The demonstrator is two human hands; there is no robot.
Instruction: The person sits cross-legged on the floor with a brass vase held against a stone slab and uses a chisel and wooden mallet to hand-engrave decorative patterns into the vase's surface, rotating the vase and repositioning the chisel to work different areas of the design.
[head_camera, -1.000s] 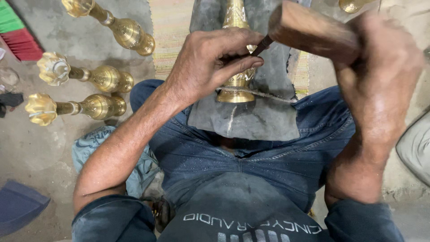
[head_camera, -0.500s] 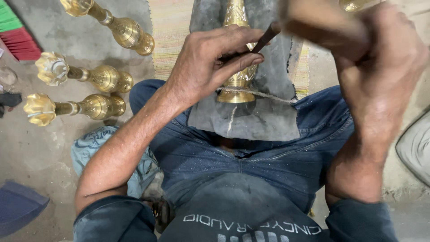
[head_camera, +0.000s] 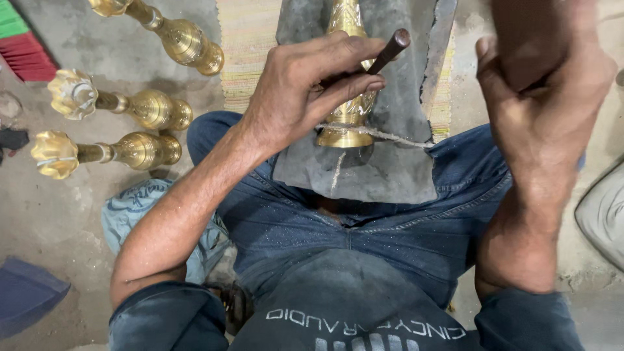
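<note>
A: Left hand (head_camera: 305, 97) status?

B: Curled closed around a dark punch tool (head_camera: 390, 49), pinched between thumb and fingers. The tool's blunt end sticks up to the right. The hand sits on top of the brass piece (head_camera: 348, 117); the tip is hidden under the fingers.

A: Where's the brass piece?

B: Lying on a grey slab (head_camera: 364, 169) across the person's lap, flared end toward the body, with a thin cord (head_camera: 390, 136) over it.

A: Right hand (head_camera: 543, 104)?

B: Raised, blurred, fingers wrapped around a brown wooden block or handle (head_camera: 526, 39). Can't tell exactly what it is. Well apart from the punch tool.

A: Anything else nearby?

B: Three brass stands (head_camera: 140, 107) lying on the floor to the left.
</note>
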